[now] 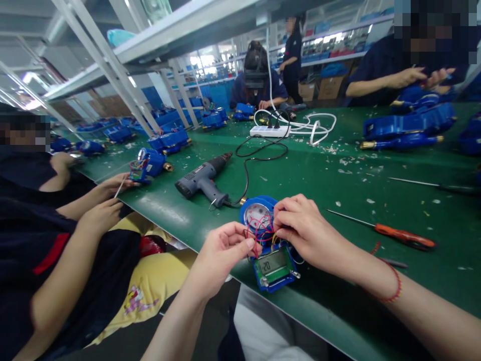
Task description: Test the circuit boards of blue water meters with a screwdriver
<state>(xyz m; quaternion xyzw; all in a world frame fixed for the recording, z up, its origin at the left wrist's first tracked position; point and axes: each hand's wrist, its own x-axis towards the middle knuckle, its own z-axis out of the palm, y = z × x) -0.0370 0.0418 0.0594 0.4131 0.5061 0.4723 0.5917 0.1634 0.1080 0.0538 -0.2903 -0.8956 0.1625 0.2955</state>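
Note:
A blue water meter (259,213) lies at the near edge of the green table, its round dial facing up. In front of it hangs a green circuit board with a small display (272,264), joined by thin red, yellow and dark wires (260,228). My left hand (225,250) pinches red wires at the left side, thumb against fingertips. On the right, my right hand (300,228) has its fingers closed on wires beside the dial. Its fingertips partly cover the meter's right side, and the exact wire ends are too small to make out.
A heat gun (205,178) lies beyond my left hand, its cord running to a white power strip (270,131). An orange screwdriver (406,236) lies right. More blue meters (409,125) stand at the far right. A co-worker's hands (108,200) work close on the left.

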